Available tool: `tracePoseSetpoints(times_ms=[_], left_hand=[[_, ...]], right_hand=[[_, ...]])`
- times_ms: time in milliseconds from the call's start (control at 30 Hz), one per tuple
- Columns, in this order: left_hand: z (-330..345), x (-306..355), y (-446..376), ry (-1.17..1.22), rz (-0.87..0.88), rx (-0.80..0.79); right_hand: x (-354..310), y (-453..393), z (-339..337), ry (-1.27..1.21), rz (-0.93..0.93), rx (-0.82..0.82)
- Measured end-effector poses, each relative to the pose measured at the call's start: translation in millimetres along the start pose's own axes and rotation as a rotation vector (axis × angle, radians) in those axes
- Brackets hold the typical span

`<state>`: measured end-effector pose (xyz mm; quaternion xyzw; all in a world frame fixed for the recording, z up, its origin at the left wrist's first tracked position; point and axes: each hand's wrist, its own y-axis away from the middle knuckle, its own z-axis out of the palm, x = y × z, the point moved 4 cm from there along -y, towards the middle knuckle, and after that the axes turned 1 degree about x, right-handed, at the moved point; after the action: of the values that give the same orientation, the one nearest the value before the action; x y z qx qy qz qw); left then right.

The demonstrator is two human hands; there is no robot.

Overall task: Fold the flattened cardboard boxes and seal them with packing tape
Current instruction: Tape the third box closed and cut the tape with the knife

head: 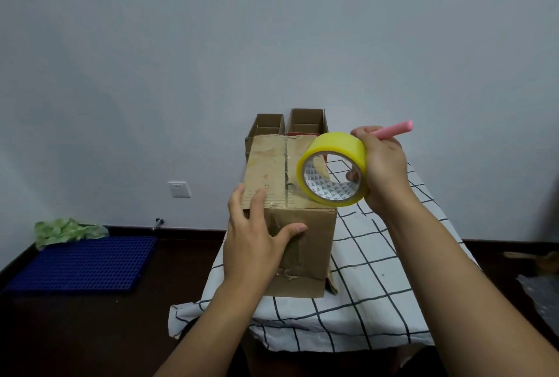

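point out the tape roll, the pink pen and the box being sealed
yellow tape roll (335,146), head view, on its outer yellow band
pink pen (396,129), head view, on the shaft above the right hand
cardboard box (314,243), head view, on its near side wall

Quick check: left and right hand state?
Left hand: open, pressed against the cardboard box.
Right hand: grips tape roll and pink pen.

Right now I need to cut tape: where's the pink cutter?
In the head view, the pink cutter sticks out of the right hand, which also grips the yellow tape roll.
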<state>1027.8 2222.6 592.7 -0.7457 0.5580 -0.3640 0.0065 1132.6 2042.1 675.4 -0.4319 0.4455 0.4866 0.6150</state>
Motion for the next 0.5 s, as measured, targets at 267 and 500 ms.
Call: tracePoseSetpoints(times_ms=[267, 500], left_hand=[[6, 22, 1, -0.282, 0.288, 0.102], [12, 82, -14, -0.370, 0.236, 0.015]], right_hand=[[-3, -6, -30, -0.174, -0.084, 0.169], [-13, -13, -77, -0.252, -0.122, 0.334]])
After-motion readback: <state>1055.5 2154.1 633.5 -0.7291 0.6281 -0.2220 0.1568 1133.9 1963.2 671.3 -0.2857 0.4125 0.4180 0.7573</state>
